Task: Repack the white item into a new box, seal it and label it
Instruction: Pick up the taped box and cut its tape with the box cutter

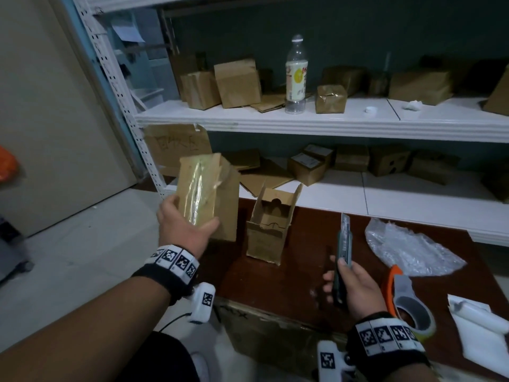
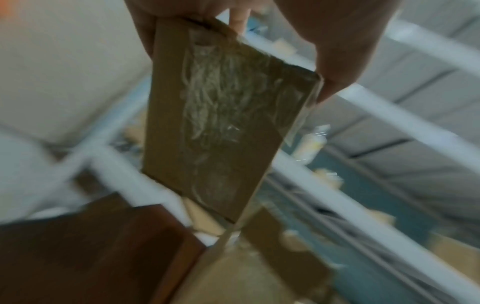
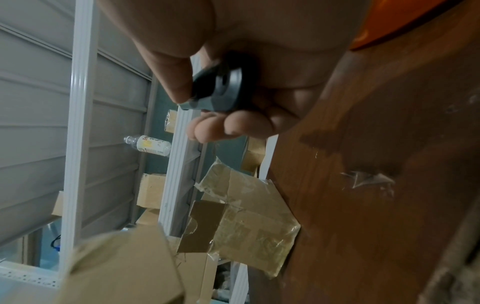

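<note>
My left hand [image 1: 187, 219] grips a flat brown cardboard box [image 1: 203, 191] by its lower end and holds it up over the table's left edge. Shiny clear tape runs down its face [image 2: 223, 115]. My right hand [image 1: 349, 282] holds a grey utility knife [image 1: 344, 252] upright over the brown table [image 1: 297, 279], fingers curled round its handle [image 3: 221, 90]. Between the hands a small open cardboard box [image 1: 268, 227] stands on the table with its flaps up; tape covers its side [image 3: 246, 216]. A white item [image 1: 479, 329] lies at the table's right edge.
A crumpled clear plastic wrap [image 1: 407, 246] and an orange-and-grey tape dispenser [image 1: 407, 304] lie right of the knife. White shelves [image 1: 303, 119] behind the table carry several cardboard boxes and a plastic bottle [image 1: 296, 75]. A shelf post [image 1: 118, 92] stands at left.
</note>
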